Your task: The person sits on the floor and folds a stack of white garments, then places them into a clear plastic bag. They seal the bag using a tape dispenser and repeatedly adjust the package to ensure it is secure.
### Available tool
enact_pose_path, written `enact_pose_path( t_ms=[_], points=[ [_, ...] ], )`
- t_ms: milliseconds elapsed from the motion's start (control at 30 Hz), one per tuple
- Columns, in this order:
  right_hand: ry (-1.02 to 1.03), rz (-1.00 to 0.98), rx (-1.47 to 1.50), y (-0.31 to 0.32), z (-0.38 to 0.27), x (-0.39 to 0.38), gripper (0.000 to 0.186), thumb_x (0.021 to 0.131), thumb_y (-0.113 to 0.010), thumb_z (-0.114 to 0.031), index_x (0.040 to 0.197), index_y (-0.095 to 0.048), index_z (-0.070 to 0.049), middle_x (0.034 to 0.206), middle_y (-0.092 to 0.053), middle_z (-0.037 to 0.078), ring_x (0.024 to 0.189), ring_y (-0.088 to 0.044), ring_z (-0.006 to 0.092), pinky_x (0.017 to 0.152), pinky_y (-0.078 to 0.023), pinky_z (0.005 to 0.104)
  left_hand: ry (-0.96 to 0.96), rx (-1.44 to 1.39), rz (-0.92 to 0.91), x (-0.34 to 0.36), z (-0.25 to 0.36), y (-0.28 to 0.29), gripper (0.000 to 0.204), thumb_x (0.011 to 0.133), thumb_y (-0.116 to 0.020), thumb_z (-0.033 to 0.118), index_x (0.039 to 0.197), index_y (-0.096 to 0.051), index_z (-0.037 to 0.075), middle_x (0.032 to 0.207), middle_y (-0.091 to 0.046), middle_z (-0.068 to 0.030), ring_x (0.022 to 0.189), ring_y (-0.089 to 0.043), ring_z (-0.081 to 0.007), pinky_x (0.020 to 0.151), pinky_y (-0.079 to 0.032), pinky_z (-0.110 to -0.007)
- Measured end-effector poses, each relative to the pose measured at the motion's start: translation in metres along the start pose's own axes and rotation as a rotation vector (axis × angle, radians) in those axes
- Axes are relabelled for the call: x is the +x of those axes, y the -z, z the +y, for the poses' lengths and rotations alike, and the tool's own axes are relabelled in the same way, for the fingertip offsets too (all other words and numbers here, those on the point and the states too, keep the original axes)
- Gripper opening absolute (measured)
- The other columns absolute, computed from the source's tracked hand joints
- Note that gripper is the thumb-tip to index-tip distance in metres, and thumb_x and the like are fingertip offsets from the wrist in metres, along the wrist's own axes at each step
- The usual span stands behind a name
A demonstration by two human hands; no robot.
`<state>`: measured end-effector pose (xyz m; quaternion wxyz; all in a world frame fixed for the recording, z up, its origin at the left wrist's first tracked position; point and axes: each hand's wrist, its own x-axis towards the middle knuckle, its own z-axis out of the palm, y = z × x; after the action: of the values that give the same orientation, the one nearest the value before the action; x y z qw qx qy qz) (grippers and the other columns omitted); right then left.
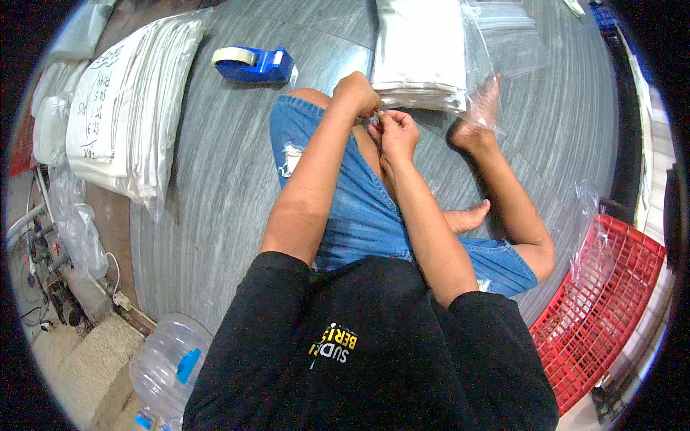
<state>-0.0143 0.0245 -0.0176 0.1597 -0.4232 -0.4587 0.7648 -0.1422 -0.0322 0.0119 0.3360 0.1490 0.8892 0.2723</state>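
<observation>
And the two hands are right up close, over the bent knee! The left hand [357, 95] is balled with its fingers curled in, and whatever it might grip is hidden from here. The right hand [397, 134] just beside it, thumb and fingertips pinched together on what looks like a clear sliver [374, 121], too small to make out properly.

Just beyond the knuckles, there's the white stack [420, 54], flat layers piled neatly in a loose clear bag [483, 50], lying on the grey streaked floor [223, 215]. A bare foot [485, 104] sits close at its right side. Off to the left, the blue tape dispenser [262, 67], its pale roll facing the big stack.

That's a large bundle [136, 108] of white layers, wrapped in plastic with dark handwriting on top. Blue denim shorts [356, 208] under the forearms. Out wide right, a red lattice basket [604, 309] with clear plastic over its edge; lower left, a clear jug [169, 366] with a blue handle!
</observation>
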Motion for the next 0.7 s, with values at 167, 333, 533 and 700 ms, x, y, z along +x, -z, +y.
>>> enact_pose_path(
  t_ms=[167,333,533,700],
  points=[
    [0.266,0.048,-0.326,0.002,0.012,0.009,0.015,0.081,-0.068,-0.002,0.092,-0.059,-0.003,0.072,-0.065,0.007,0.063,-0.064,0.0127,0.056,-0.052,0.0302,0.085,-0.047,-0.018,-0.006,0.009,0.005,0.027,0.061,-0.078,0.02,0.076,-0.074,-0.002,0.075,-0.072,-0.0191,0.07,-0.072,-0.027,0.067,-0.057,-0.038],
    [0.254,0.039,-0.18,0.006,0.02,0.012,0.014,0.08,-0.067,-0.002,0.092,-0.06,-0.003,0.077,-0.067,0.009,0.067,-0.065,0.0143,0.06,-0.053,0.0311,0.008,0.085,-0.024,0.005,-0.001,-0.002,0.027,0.059,-0.076,0.021,0.071,-0.072,-0.003,0.075,-0.07,-0.0226,0.07,-0.072,-0.0294,0.065,-0.057,-0.04],
    [0.49,0.052,-0.458,0.008,0.016,0.005,0.016,0.081,-0.068,-0.002,0.095,-0.061,-0.001,0.086,-0.066,0.01,0.071,-0.065,0.0184,0.064,-0.054,0.0325,-0.014,0.048,-0.117,0.005,0.0,0.001,0.026,0.057,-0.076,0.019,0.068,-0.071,-0.003,0.073,-0.069,-0.0227,0.065,-0.069,-0.0296,0.062,-0.056,-0.041],
    [0.759,-0.031,-0.698,0.008,0.003,-0.013,0.02,0.077,-0.069,-0.004,0.096,-0.062,-0.002,0.093,-0.064,0.014,0.085,-0.064,0.0298,0.074,-0.052,0.04,-0.007,-0.018,-0.095,0.011,-0.005,-0.002,0.02,0.058,-0.073,0.015,0.064,-0.069,-0.004,0.071,-0.069,-0.0212,0.06,-0.067,-0.0283,0.057,-0.054,-0.039]
  ],
)
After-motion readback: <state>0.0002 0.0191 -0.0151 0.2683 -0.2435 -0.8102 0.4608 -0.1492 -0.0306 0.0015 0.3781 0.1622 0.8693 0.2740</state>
